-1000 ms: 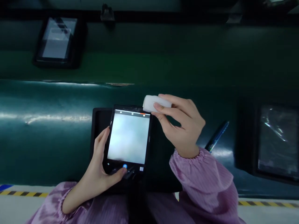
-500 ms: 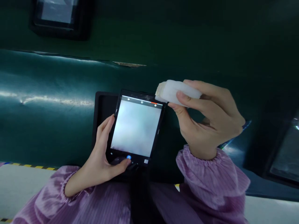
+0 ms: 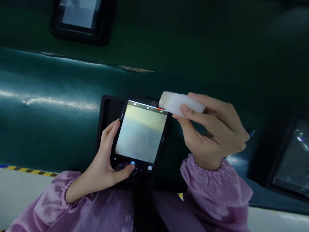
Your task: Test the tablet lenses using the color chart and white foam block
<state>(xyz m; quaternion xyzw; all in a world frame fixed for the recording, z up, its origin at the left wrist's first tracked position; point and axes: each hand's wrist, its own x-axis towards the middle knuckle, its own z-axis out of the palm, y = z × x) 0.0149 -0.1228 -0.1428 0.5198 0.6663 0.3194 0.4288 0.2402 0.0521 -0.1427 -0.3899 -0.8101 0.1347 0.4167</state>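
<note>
Over the worktop [image 3: 48,135], the left hand [image 3: 100,169] holds a lit tablet [image 3: 142,132], a black tray [image 3: 106,111] showing at its left. The right hand [image 3: 212,129] pinches a white block [image 3: 176,103] by the tablet's far right corner. 2 dark-framed panels [image 3: 293,161] lie far left and near right.

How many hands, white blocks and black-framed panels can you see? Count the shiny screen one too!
Hands: 2 (left hand, right hand)
White block: 1
Black-framed panels: 3 (lit device, upper-left panel, right-edge panel; the last two are partly cut off)
Total: 6
</note>
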